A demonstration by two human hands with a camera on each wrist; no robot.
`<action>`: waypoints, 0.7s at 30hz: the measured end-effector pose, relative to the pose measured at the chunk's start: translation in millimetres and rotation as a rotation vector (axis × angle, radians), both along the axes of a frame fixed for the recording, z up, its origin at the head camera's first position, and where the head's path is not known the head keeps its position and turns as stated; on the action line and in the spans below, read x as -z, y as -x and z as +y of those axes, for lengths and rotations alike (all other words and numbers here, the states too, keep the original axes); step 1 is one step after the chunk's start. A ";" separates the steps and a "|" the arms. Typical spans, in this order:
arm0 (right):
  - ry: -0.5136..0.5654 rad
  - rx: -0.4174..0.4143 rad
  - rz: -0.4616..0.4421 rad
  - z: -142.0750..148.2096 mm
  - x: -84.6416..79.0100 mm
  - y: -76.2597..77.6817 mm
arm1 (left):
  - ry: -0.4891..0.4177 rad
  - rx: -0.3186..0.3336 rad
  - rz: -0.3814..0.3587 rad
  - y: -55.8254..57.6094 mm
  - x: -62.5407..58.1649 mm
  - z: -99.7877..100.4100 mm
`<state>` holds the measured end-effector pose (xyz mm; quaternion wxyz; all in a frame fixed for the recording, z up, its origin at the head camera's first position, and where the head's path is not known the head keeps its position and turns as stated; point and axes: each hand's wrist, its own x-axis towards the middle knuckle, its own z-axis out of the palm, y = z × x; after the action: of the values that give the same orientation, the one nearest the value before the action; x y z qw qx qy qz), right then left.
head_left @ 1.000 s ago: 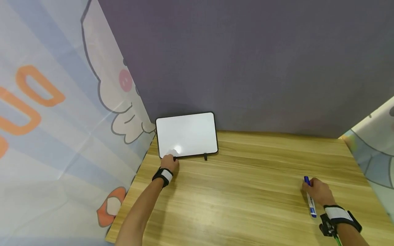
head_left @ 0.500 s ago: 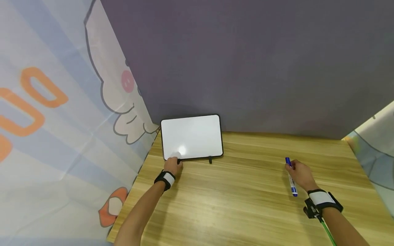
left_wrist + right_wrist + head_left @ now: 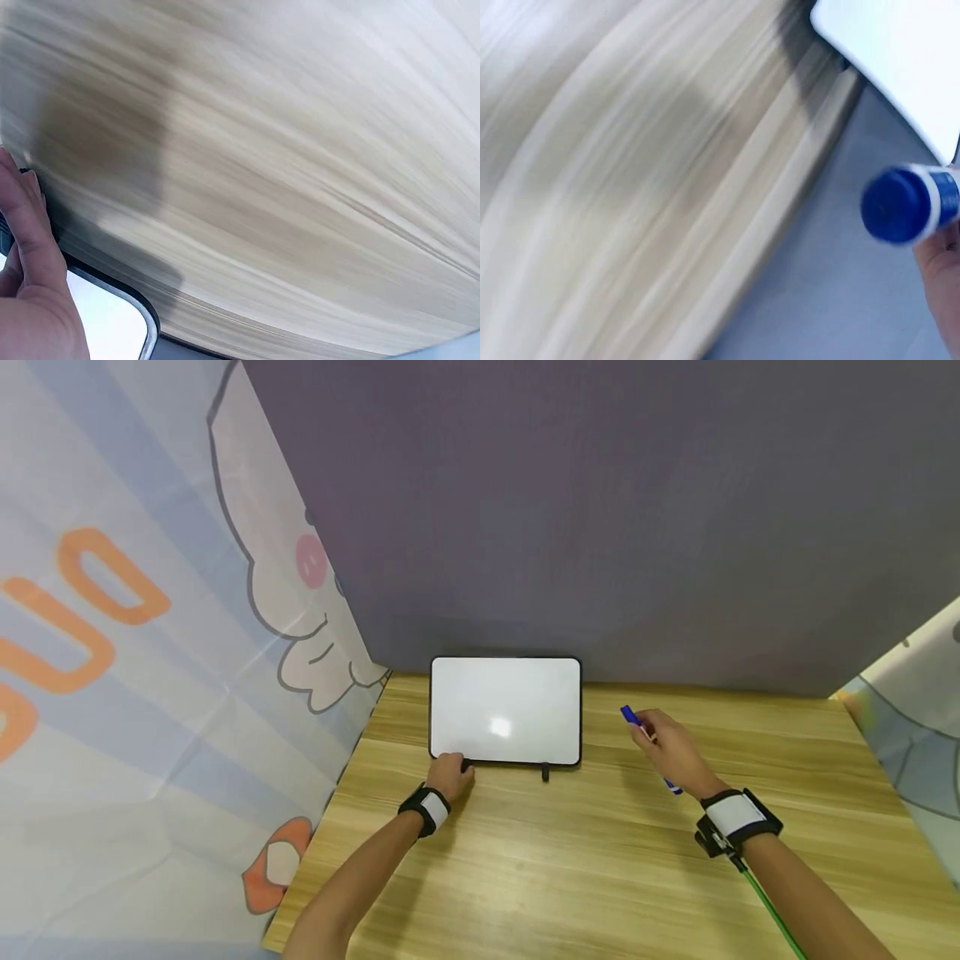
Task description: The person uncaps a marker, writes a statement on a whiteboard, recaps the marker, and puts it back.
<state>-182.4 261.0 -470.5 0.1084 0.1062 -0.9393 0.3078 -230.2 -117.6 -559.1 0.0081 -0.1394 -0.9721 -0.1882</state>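
Observation:
A small black-framed whiteboard point(image 3: 506, 710) leans upright on the table, its white face towards me. My left hand point(image 3: 448, 775) grips its lower left edge by one black foot. In the left wrist view the fingers of my left hand point(image 3: 34, 259) lie over the edge of the whiteboard point(image 3: 112, 319). To the right of the board, my right hand point(image 3: 677, 758) pinches a blue-and-white marker point(image 3: 630, 716), held tilted with its blue cap pointing up and left. The blue end of the marker point(image 3: 900, 204) shows large in the right wrist view, and the whiteboard point(image 3: 900, 60) is behind it.
A wood-grain table point(image 3: 525, 868) lies under both hands. Dark grey fabric point(image 3: 600, 527) rises along its back edge. A printed cartoon sheet point(image 3: 172, 760) hangs at the left, with another printed sheet point(image 3: 915, 727) at the right. A green cable point(image 3: 772, 910) runs along my right forearm.
The whiteboard has slid right and slightly towards me with my left hand, and now stands straighter. My right hand has carried the marker left and away from me, tilting it more.

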 end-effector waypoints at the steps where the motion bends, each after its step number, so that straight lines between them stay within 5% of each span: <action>1: 0.007 -0.010 -0.003 -4.4 -2.2 1.2 | 0.007 0.010 -0.002 -3.1 0.3 4.8; 6: 0.046 -0.060 -0.011 -25.0 -13.2 2.4 | 0.016 0.071 -0.013 -20.8 4.9 28.7; 13: 0.063 -0.160 0.121 -47.1 -21.5 1.5 | 0.001 0.137 -0.023 -50.1 3.3 54.0; 21: 0.072 -0.189 0.057 -56.9 -21.8 -1.5 | -0.008 0.167 -0.049 -76.4 0.1 71.3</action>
<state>-181.0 204.2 -448.7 0.1096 0.1989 -0.9099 0.3472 -153.8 -46.3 -559.2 -0.0309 -0.2153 -0.9563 -0.1954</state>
